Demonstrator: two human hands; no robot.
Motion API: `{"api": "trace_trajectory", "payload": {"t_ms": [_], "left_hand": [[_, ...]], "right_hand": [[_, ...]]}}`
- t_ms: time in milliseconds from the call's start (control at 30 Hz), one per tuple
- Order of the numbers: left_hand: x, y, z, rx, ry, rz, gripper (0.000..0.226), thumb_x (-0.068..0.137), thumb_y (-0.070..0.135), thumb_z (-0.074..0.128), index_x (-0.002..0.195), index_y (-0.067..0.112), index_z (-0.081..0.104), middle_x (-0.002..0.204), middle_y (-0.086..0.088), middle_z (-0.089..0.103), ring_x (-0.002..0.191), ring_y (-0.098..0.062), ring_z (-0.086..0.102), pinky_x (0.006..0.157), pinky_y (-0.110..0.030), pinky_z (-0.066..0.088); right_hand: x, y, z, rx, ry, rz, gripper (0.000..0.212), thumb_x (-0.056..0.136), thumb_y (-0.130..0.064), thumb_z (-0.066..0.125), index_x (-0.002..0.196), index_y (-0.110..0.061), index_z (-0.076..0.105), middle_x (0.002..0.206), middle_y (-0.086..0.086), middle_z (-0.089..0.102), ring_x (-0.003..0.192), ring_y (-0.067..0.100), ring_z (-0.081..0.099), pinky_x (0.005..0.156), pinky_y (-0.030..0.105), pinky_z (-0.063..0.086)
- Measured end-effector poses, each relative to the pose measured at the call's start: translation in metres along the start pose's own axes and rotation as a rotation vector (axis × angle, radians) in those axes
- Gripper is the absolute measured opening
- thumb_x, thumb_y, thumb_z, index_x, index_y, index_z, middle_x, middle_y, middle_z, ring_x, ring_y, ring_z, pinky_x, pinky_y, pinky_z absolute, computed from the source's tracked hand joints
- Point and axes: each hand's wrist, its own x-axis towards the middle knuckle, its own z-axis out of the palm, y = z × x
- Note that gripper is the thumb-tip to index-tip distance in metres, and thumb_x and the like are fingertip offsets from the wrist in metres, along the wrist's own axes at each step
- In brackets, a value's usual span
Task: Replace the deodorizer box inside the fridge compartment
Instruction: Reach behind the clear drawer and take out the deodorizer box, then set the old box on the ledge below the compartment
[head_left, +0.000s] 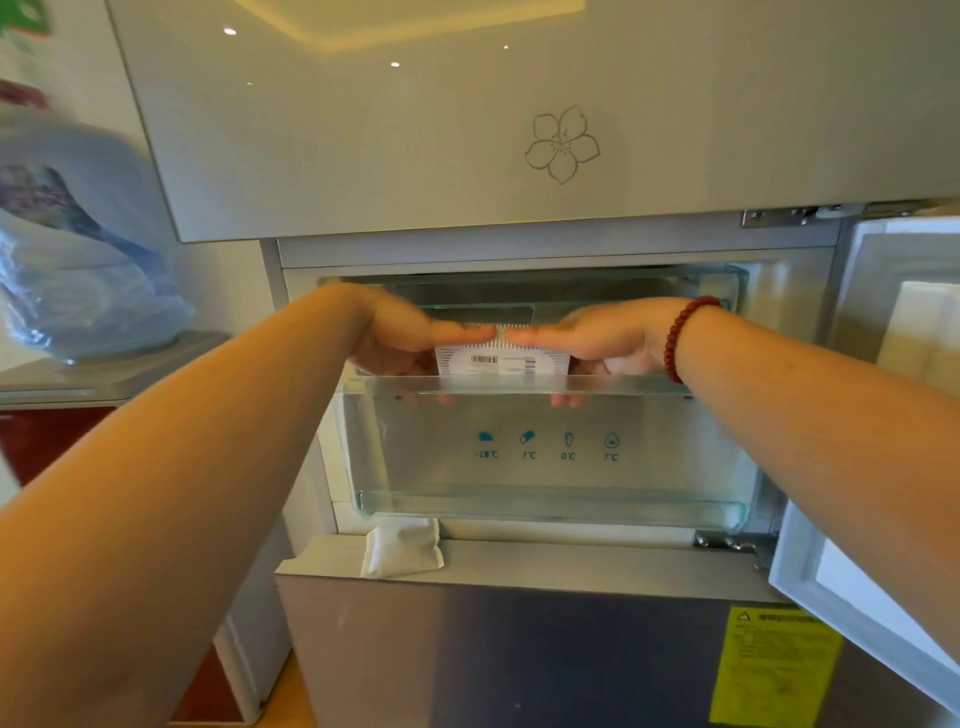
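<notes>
A white slotted deodorizer box (501, 359) with a barcode label is held upright just above the rim of the clear fridge drawer (550, 457) in the middle compartment. My left hand (405, 338) grips its left end and my right hand (597, 340) grips its right end, thumbs meeting along its top edge. Fingertips of both hands show through the drawer's front wall. The box's lower part is hidden behind the drawer rim. A small white sachet (402, 545) lies on the ledge below the drawer's left corner.
The compartment door (893, 415) stands open at the right. The upper fridge door (467, 119) with a flower print is closed above. A plastic bag (78, 270) rests on a shelf at the left. A yellow warning label (774, 670) is on the lower door.
</notes>
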Motion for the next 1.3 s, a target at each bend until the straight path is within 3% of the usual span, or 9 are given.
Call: {"api": "trace_trajectory", "payload": {"t_ms": [167,233,300,400,500,600,767,1100,1300], "left_hand": [[-0.028,0.003,0.024,-0.083,0.264,0.221,0.073,0.074,0.06,0.055,0.137,0.025,0.044,0.134,0.001,0.053,0.127,-0.019,0.047,0.112,-0.036,0.033],[-0.041,0.004,0.035,-0.078,0.488,0.365,0.065,0.066,0.058,0.062,0.12,0.024,0.054,0.118,0.001,0.061,0.115,-0.02,0.055,0.104,-0.034,0.043],[-0.053,0.002,0.049,-0.094,0.583,0.469,0.053,0.063,0.056,0.066,0.103,0.024,0.057,0.105,-0.001,0.064,0.103,-0.018,0.061,0.093,-0.03,0.05],[-0.06,-0.007,0.073,-0.217,0.511,0.52,0.053,0.067,0.044,0.071,0.109,0.015,0.057,0.107,-0.006,0.067,0.099,-0.018,0.067,0.083,-0.026,0.057],[-0.053,-0.019,0.103,-0.355,0.489,0.551,0.053,0.068,0.037,0.072,0.11,0.011,0.054,0.109,-0.009,0.067,0.096,-0.018,0.07,0.082,-0.027,0.058],[-0.04,-0.034,0.13,-0.351,0.494,0.542,0.049,0.072,0.038,0.072,0.111,0.014,0.053,0.107,-0.006,0.067,0.096,-0.015,0.07,0.084,-0.03,0.058],[-0.018,-0.056,0.15,-0.36,0.471,0.486,0.057,0.073,0.04,0.077,0.12,0.016,0.054,0.109,-0.005,0.067,0.102,-0.019,0.066,0.087,-0.033,0.058],[0.003,-0.062,0.149,-0.348,0.507,0.478,0.053,0.072,0.029,0.082,0.118,0.02,0.057,0.104,0.003,0.071,0.095,-0.01,0.069,0.08,-0.022,0.056],[0.022,-0.059,0.135,-0.361,0.484,0.435,0.063,0.07,0.032,0.083,0.123,0.017,0.054,0.107,0.002,0.071,0.099,-0.011,0.068,0.085,-0.026,0.055]], "right_hand": [[-0.033,-0.009,0.013,-0.039,0.282,-0.203,0.043,0.08,-0.054,0.06,0.107,-0.02,0.062,0.101,0.004,0.061,0.087,0.015,0.052,0.073,0.023,0.042],[-0.041,-0.006,0.02,0.05,0.442,-0.358,0.05,0.074,-0.051,0.07,0.113,-0.02,0.062,0.103,0.0,0.064,0.089,0.011,0.055,0.071,0.021,0.042],[-0.051,-0.001,0.031,0.139,0.507,-0.442,0.068,0.067,-0.049,0.075,0.125,-0.018,0.055,0.109,-0.003,0.064,0.095,0.009,0.059,0.072,0.022,0.047],[-0.062,0.013,0.049,0.283,0.469,-0.463,0.081,0.061,-0.042,0.077,0.131,-0.01,0.049,0.117,0.003,0.062,0.104,0.014,0.061,0.083,0.027,0.054],[-0.07,0.035,0.065,0.408,0.332,-0.451,0.071,0.064,-0.033,0.079,0.124,-0.005,0.055,0.119,0.01,0.061,0.107,0.021,0.06,0.093,0.033,0.052],[-0.075,0.058,0.078,0.406,0.341,-0.401,0.068,0.058,-0.037,0.082,0.115,-0.006,0.062,0.114,0.013,0.065,0.109,0.023,0.063,0.096,0.035,0.051],[-0.074,0.086,0.09,0.333,0.384,-0.339,0.069,0.055,-0.04,0.084,0.115,-0.012,0.062,0.107,0.005,0.071,0.102,0.016,0.066,0.085,0.026,0.054],[-0.065,0.094,0.084,0.231,0.38,-0.302,0.056,0.071,-0.024,0.081,0.12,-0.022,0.053,0.112,-0.003,0.066,0.103,0.006,0.062,0.071,0.016,0.054],[-0.047,0.1,0.073,0.225,0.387,-0.275,0.062,0.068,-0.032,0.082,0.123,-0.021,0.055,0.112,-0.004,0.067,0.104,0.008,0.061,0.078,0.02,0.052]]}}
